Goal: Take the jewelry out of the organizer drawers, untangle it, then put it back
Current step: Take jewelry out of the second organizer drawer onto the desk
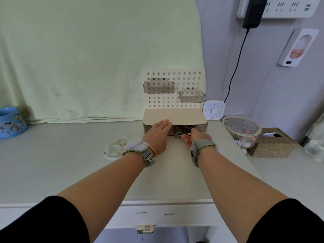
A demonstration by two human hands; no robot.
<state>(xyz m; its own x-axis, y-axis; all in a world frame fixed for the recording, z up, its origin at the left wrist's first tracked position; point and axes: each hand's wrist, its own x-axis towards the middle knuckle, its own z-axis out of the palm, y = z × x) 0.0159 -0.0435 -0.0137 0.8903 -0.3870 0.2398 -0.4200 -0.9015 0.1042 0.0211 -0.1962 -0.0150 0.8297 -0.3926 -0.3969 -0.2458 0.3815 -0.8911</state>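
Observation:
A cream organizer (185, 114) with a pegboard back stands at the far middle of the white table (70, 169). My left hand (157, 133) lies flat, fingers apart, against its left front edge. My right hand (196, 136) is at the clear right drawer (185, 131), which stands pulled out a little; its fingers curl at the drawer front, and whether they grip it I cannot tell. A tangle of gold and pearl jewelry (114, 149) lies on the table to the left of my left wrist.
A white timer (213, 110) stands right of the organizer. A lidded glass bowl (242, 130) and a cork tissue box (273, 144) sit at the right. A blue mug (11, 122) stands far left. A green cloth (87, 58) hangs behind.

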